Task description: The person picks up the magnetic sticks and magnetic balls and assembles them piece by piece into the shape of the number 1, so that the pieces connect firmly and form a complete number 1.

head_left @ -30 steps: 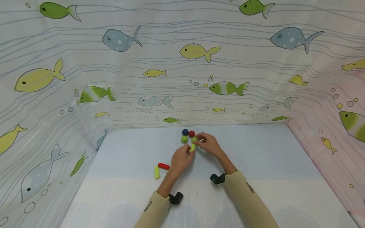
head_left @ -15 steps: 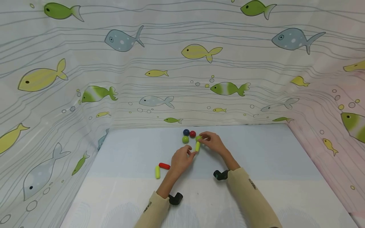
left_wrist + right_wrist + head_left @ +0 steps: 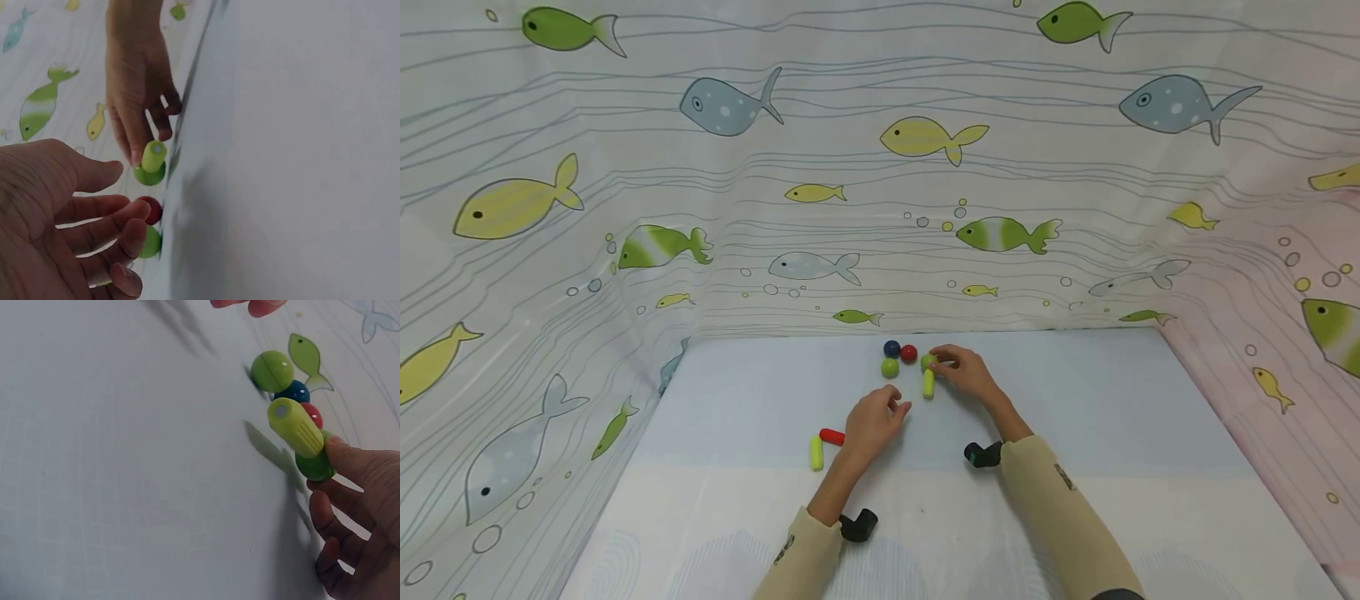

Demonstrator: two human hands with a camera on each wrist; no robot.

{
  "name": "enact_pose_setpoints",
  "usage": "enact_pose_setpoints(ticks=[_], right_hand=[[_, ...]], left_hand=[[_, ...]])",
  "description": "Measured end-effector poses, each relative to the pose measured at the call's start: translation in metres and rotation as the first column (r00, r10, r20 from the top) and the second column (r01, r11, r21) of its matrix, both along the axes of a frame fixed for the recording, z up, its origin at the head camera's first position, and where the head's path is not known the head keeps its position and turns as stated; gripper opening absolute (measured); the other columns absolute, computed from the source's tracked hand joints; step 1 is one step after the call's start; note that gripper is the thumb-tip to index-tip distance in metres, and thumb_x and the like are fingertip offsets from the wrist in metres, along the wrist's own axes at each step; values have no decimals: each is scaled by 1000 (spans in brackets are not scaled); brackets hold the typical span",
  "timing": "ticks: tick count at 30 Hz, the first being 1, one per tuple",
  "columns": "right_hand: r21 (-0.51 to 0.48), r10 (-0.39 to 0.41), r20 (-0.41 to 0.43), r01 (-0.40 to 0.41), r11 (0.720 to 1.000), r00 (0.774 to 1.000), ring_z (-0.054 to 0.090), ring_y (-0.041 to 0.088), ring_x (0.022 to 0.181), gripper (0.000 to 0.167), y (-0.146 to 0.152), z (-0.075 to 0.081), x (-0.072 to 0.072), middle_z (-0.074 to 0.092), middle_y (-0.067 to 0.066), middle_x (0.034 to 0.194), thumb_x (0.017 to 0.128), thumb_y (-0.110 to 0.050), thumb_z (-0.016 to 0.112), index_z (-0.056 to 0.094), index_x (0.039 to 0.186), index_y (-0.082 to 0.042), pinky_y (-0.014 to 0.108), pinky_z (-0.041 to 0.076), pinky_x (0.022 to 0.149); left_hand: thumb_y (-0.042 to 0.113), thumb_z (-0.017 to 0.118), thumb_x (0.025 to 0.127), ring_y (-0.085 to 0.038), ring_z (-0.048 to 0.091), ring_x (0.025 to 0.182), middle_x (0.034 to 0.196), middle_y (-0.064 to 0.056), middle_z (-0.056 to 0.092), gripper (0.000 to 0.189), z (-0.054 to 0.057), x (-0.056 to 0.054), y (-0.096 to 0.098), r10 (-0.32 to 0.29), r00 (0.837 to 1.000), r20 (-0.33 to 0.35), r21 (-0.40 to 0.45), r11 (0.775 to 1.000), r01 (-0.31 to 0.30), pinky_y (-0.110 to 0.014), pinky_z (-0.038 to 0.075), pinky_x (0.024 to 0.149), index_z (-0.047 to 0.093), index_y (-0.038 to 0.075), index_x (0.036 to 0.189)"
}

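My right hand [image 3: 966, 372] pinches a green ball [image 3: 312, 466] between thumb and fingers. A ribbed yellow-green rod [image 3: 295, 427] sticks out from that ball, with a small grey disc in its free end. In the head view this rod points toward the near side of the table. My left hand [image 3: 872, 421] stays a short way to the left, fingers loosely bent, holding nothing. Just left of the held ball are a red ball [image 3: 909, 354], a dark blue ball [image 3: 892, 348] and another green ball [image 3: 890, 367], close together.
Nearer and to the left lie a red rod [image 3: 832, 437] and a second yellow-green rod [image 3: 816, 452], end by end; the left forearm passes right beside the red one. A fish-patterned cloth [image 3: 820, 233] rises behind the pale table [image 3: 1075, 400] and along both sides.
My left fingers have let go of the yellow-green rod and drawn back slightly. My right hand has moved right with the green ball and rod, away from the other balls.
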State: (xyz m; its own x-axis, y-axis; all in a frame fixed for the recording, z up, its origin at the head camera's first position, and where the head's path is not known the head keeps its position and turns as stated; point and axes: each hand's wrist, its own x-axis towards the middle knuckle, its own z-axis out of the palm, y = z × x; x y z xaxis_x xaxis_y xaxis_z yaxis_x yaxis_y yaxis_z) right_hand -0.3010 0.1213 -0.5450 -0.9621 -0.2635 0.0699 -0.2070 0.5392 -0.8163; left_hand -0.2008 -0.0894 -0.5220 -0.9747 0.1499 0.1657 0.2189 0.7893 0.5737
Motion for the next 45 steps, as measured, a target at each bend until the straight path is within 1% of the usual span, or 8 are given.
enact_pose_setpoints(ticks=[7,13,17,24,28,34,40,45], right_hand=[[-19,-6,3,6,1000,1000,60,28,115,33,0,-2,0,66,12,121,96,-22,67,65,125,-8,45,47,95],[6,6,-3,-6,1000,1000,59,29,117,34,-1,-3,-1,64,13,126,98,-22,64,63,129,-9,45,46,96],[12,9,-5,-9,1000,1000,58,29,118,34,-1,-4,-3,64,12,126,98,-23,64,62,130,-10,45,46,96],[31,3,0,-3,1000,1000,58,29,119,34,-3,-1,-1,64,12,127,98,-24,63,62,130,-10,46,46,97],[34,3,5,-3,999,1000,58,29,119,35,-4,0,0,64,12,127,98,-24,63,62,130,-10,46,45,97],[19,8,11,-8,1000,1000,57,29,120,34,-3,-1,0,64,12,127,98,-24,63,62,130,-11,46,45,98],[29,2,14,-2,1000,1000,57,29,121,35,-3,-3,0,64,11,128,98,-25,63,62,130,-12,46,45,98],[19,5,4,-6,1000,1000,57,29,121,34,-2,-4,-1,64,12,127,98,-24,63,62,130,-11,46,45,98]], left_hand=[[30,69,93,-14,58,74,86,1,66,25,0,2,-9,12,1000,27,-12,1000,-11,-27,47,63,70,8,104],[30,70,93,-14,57,73,88,-1,66,25,0,3,-19,18,1000,19,-34,999,-17,-28,48,63,70,7,104],[30,70,93,-14,57,73,86,0,66,25,-1,2,-25,17,1000,9,-44,999,-17,-28,47,63,70,8,103],[30,69,93,-14,56,74,87,0,65,25,2,-2,-31,29,999,21,-39,999,-28,-30,47,64,69,8,104],[29,69,93,-14,55,73,88,-1,65,25,2,-5,-33,29,999,14,-23,999,-29,-30,46,64,69,7,104],[27,70,92,-15,55,70,87,-2,66,25,3,-14,-34,40,999,-25,-2,999,-40,-31,46,62,69,5,104],[28,70,93,-18,57,78,92,-4,67,29,5,-26,-31,72,997,4,23,997,-72,-34,48,67,68,4,109],[26,71,92,-22,61,85,96,-8,67,30,5,-34,-26,95,995,6,36,995,-95,-37,50,72,68,3,111]])
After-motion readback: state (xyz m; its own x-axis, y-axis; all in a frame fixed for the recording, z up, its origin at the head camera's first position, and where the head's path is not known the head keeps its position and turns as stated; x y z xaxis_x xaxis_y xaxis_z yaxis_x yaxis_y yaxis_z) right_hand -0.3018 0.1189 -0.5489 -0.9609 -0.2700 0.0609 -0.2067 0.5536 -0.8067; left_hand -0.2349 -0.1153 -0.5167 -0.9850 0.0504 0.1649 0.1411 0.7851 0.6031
